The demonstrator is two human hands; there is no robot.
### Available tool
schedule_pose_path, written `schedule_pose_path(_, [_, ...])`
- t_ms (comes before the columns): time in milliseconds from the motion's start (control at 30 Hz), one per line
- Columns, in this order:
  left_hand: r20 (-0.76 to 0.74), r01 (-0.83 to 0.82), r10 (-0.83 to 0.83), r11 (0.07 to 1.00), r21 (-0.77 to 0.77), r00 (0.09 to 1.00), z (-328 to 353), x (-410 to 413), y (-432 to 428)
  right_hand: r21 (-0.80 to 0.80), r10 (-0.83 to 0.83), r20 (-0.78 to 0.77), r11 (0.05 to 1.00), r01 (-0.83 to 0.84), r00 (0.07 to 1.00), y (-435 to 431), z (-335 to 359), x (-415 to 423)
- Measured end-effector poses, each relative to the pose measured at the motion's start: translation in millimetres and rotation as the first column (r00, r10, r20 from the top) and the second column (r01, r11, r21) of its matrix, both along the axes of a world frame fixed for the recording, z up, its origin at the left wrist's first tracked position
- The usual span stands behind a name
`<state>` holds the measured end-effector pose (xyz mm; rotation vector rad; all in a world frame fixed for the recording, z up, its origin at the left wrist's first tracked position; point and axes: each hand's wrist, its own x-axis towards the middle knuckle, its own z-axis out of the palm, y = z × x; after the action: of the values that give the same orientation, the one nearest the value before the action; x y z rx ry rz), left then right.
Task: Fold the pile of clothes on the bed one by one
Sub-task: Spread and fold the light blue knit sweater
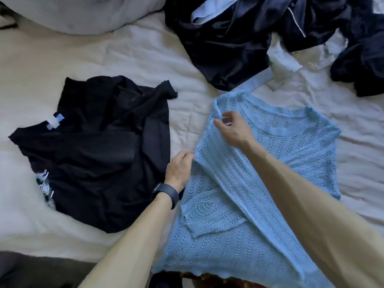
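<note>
Blue knit sweater [291,142] lay flat on the bed [124,59], with one sleeve folded across its front. The left hand [179,169], a watch [166,193] on its wrist, pinched the sweater's left edge. The right hand [232,129] gripped that same edge nearer the collar. A black top [93,152] lay left of the sweater, and a dark pile [239,38] of clothes sat beyond it.

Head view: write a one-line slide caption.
Left hand and right hand pinch the folded edge of a blue knit sweater on the bed, black garment alongside.
</note>
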<state>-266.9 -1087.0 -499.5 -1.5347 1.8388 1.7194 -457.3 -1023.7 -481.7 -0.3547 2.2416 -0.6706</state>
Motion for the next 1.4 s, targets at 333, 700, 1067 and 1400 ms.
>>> schedule_pose_path(333, [0.107, 0.173, -0.156, 0.969, -0.177, 0.982, -20, 3, -10, -0.065, -0.028, -0.058, 0.998, 0.024, 0.998, -53, -28, -25])
schedule_pose_path(700, [0.261, 0.356, -0.274, 0.865, -0.354, 0.926, -1, -48, -24, -0.252, -0.392, 0.077, 0.882, 0.398, 0.917, 19, -11, -5])
schedule_pose_path(1067, [0.33, 0.463, -0.327, 0.681, -0.567, 0.886, -25, -136, -57, 0.016, -0.246, -0.525, 0.955, 0.298, 0.815, 204, -5, 117])
schedule_pose_path(1400, [0.288, 0.66, -0.815, 0.147, -0.737, 0.503, -19, -46, 96, 0.256, 0.014, -0.613, 0.949, 0.182, 0.79, 262, -18, 135])
